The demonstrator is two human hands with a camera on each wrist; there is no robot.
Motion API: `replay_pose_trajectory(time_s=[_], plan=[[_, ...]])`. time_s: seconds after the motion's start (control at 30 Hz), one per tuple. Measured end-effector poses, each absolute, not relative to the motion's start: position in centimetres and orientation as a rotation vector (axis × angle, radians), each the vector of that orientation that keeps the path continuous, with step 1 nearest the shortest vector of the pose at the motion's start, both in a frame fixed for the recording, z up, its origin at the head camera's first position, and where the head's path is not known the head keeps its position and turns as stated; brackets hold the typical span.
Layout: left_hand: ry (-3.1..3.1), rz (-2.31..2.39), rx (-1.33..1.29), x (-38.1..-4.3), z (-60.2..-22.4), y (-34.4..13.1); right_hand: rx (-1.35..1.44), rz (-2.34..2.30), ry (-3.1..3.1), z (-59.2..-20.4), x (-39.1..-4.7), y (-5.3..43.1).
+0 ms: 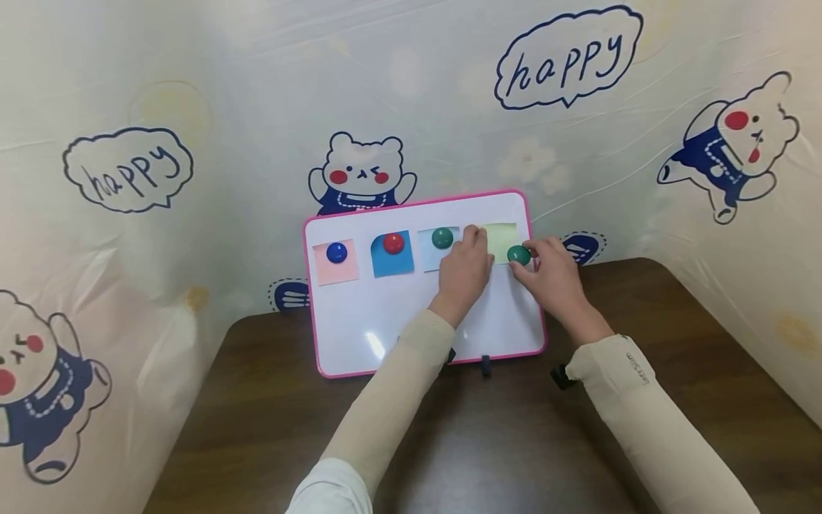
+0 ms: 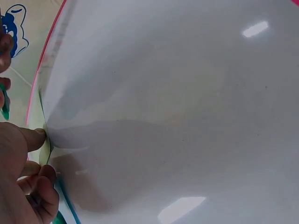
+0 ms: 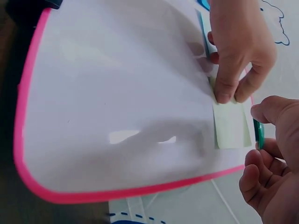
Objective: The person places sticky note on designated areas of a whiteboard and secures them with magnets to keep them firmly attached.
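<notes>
My left hand (image 1: 465, 273) holds a pale green sticky note (image 1: 503, 243) by its left edge against the upright whiteboard (image 1: 411, 321). In the right wrist view, its thumb and index finger (image 3: 227, 86) lie a little apart on that edge. My right hand (image 1: 559, 277) pinches a round green magnet (image 1: 518, 255) between thumb and fingers, over the note's right side in the head view. Left of the note are a light blue note (image 1: 432, 260) under another green magnet (image 1: 442, 238), a blue note (image 1: 393, 265) with a red magnet (image 1: 394, 243), and a pink note (image 1: 336, 271) with a blue magnet (image 1: 337, 253).
The pink-framed board stands on a dark wooden table (image 1: 270, 428), with a black clip foot (image 1: 486, 365) at its lower edge. Behind it hangs a cloth (image 1: 244, 143) printed with bears and the word "happy".
</notes>
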State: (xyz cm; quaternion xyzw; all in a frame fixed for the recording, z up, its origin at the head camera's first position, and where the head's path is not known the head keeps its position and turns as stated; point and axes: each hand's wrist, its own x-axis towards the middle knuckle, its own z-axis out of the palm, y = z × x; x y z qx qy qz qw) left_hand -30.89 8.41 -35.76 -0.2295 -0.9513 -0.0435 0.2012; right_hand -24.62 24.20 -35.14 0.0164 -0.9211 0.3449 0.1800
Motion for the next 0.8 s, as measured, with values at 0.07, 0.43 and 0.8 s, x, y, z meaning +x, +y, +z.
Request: replay_pose_trajectory(time_s=[0.07, 0.43, 0.8], plan=[[-2.656, -0.118, -0.645, -30.8, -35.7, 8.4, 0.030, 0.971, -2.617, -35.0, -25.2, 23.9], [-2.632, -0.078, -0.652, -30.5, -35.9, 8.1, 0.010, 0.978, -2.595, -34.9, -28.3, 22.8], [-2.621, -0.062, -0.642, -30.3, -36.0, 8.0, -0.081, 0.939, -2.608, -35.0, -29.7, 21.7]])
